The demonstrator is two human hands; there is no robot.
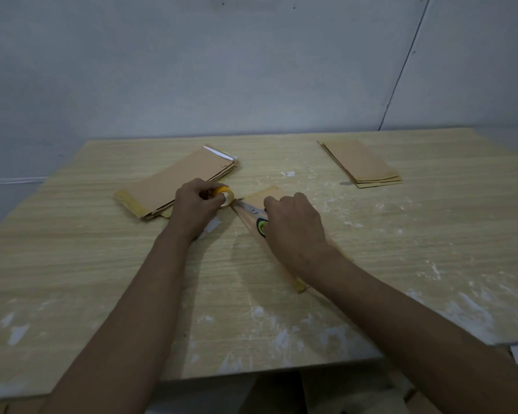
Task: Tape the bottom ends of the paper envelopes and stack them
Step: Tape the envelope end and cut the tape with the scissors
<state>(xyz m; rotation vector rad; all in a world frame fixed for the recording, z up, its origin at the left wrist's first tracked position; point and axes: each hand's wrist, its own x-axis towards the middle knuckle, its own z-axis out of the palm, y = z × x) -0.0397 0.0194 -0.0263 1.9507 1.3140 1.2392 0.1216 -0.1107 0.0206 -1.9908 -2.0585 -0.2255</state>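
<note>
Wooden table (401, 234): left hand (196, 206) gripping tape roll (225, 196), right hand (293, 227) clasping scissors (256, 215) over envelope (263, 195); taping step, tape cut likely next.

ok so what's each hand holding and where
Left hand grips the tape roll around its ring; right hand holds the scissors at the handles.

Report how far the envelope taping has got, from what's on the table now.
Looks done: a small stack of envelopes at the far right, neatly piled; whether they are taped I cannot tell. In hand: the left hand holds the tape roll, the right hand works scissors at it, over one envelope on the table. Left: apparently the thicker pile at the left.
</note>
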